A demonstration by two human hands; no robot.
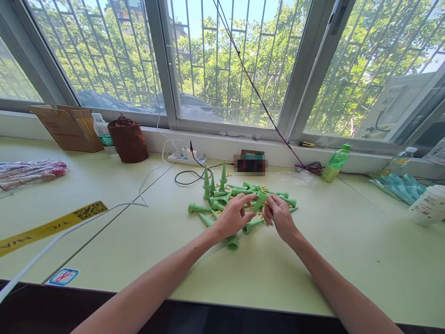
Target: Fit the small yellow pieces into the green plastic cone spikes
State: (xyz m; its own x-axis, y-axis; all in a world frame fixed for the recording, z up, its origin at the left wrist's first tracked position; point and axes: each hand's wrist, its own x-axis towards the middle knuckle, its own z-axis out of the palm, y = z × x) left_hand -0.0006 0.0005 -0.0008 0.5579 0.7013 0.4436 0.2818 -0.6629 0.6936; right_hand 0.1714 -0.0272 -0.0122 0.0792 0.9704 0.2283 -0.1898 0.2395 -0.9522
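Note:
Over a heap of green plastic watering spikes, my two hands meet at one green watering spike (260, 200), its wide collar upward. My left hand (233, 214) has its index finger and thumb at the near side of this spike, curved around it. On the other side, my right hand (279, 214) pinches a small yellow piece at the spike's collar, mostly hidden by the fingers. Other spikes lie around and under my hands, several with yellow parts. Of these, one loose spike (232, 242) shows its open end towards me. A few stand upright, such as a tall spike (223, 178).
A power strip (187, 158) with cables sits by the window sill. Along the back are a cardboard box (67, 130), brown drawstring bag (127, 139) and green drink bottle (335, 163). A white cup (429, 205) stands right; a white cable (114, 207) crosses the left.

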